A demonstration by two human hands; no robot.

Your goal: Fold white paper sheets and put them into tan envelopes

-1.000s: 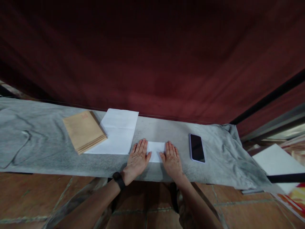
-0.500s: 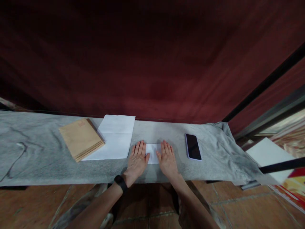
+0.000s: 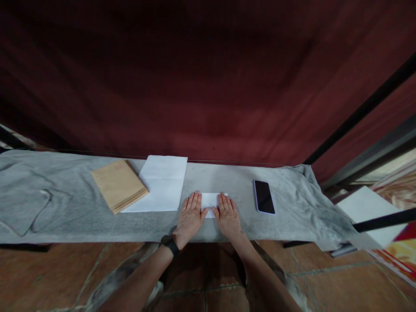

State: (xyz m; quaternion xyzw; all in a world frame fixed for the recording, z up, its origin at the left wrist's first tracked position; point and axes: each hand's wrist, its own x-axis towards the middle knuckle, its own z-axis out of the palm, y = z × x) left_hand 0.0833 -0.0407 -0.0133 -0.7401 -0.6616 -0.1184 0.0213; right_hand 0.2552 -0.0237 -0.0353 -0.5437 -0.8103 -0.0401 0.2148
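Observation:
A small folded white paper (image 3: 209, 200) lies flat on the grey cloth, partly covered by both hands. My left hand (image 3: 191, 216) rests palm down on its left end, fingers stretched out and a dark watch on the wrist. On the right end lies my right hand (image 3: 228, 216), also flat with straight fingers. The two thumbs point toward each other over the paper's near part. To the left are larger white sheets (image 3: 164, 186) with a crease across them, and a stack of brown envelopes (image 3: 120, 182) overlaps their left edge.
A phone (image 3: 264, 197) with a dark screen lies right of my hands. The grey cloth (image 3: 78, 225) covers the narrow table, wrinkled at both ends. Behind it hangs a dark red curtain (image 3: 208, 108). A black bar (image 3: 383, 221) and a white panel (image 3: 367, 208) stand at the right.
My thumbs have come closer together over the paper, both hands staying flat on it. The view has shifted slightly.

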